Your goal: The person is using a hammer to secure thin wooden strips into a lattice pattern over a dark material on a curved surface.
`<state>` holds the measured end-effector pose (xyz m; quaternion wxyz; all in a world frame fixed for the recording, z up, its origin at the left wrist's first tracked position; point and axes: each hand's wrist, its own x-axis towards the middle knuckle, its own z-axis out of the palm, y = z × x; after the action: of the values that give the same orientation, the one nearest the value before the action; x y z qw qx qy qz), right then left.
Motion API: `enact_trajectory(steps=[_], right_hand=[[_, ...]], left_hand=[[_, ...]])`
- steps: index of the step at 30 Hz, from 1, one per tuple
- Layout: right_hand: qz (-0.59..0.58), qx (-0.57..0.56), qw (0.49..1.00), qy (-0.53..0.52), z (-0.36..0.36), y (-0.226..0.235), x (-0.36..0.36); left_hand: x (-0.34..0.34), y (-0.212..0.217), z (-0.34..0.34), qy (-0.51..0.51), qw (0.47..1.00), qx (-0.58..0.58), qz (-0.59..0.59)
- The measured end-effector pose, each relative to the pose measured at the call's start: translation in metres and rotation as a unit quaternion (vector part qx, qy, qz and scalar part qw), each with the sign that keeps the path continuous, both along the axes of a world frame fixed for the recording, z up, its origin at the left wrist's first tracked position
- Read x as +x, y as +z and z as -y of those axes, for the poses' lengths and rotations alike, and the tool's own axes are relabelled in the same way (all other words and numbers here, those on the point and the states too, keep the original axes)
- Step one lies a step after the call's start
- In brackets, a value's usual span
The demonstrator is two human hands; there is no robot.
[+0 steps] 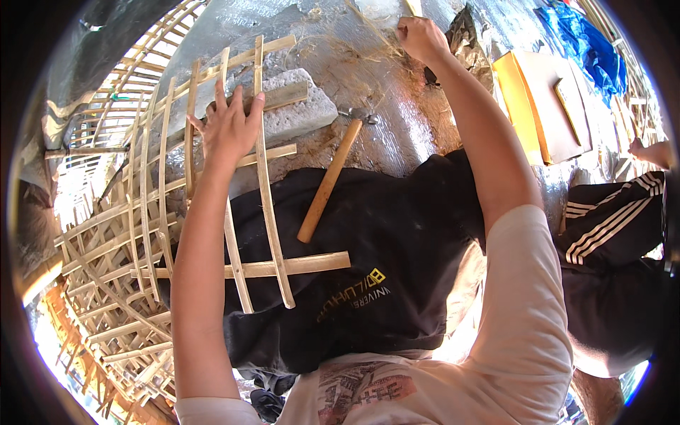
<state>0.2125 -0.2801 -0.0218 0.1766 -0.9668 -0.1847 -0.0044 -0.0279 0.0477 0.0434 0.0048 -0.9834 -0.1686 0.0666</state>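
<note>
My left hand (230, 124) lies with fingers spread on a lattice of bamboo strips (265, 205), pressing it against a grey stone block (304, 110). The lattice rests across my lap on black fabric (382, 241). My right hand (419, 35) reaches far forward, fingers closed among loose dry fibres (368, 32) on the ground; whether it grips anything there is hidden. A hammer (333, 173) with a wooden handle and metal head lies between my arms, untouched.
Finished bamboo lattice frames (106, 248) are stacked at the left. A yellow and brown flat board (542, 106) and a blue sheet (588, 42) lie at the right. Another person's striped black trouser leg (616, 219) and hand (652, 152) sit at the right edge.
</note>
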Motion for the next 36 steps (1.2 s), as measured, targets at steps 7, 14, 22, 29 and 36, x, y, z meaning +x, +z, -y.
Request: enact_trajectory(steps=[7, 14, 22, 29, 36], right_hand=[[0.024, -0.028, 0.999, 0.034, -0.028, -0.031, 0.046], [0.17, -0.14, 0.969, 0.109, -0.054, -0.028, 0.035], [-0.025, 0.039, 0.998, 0.037, -0.01, -0.028, 0.059], [-0.068, 0.085, 0.993, 0.04, 0.012, -0.053, 0.076], [-0.062, 0.085, 0.994, 0.024, 0.017, -0.054, 0.074]], left_hand=[[-0.002, -0.005, -0.001, -0.002, 1.0, 0.018, 0.004], [-0.009, -0.008, -0.013, 0.004, 0.999, 0.032, -0.004], [0.0, -0.007, -0.002, -0.012, 1.0, 0.015, 0.015], [-0.001, -0.008, -0.003, -0.008, 1.0, 0.012, 0.015], [-0.002, -0.01, -0.006, -0.014, 0.999, 0.029, 0.019]])
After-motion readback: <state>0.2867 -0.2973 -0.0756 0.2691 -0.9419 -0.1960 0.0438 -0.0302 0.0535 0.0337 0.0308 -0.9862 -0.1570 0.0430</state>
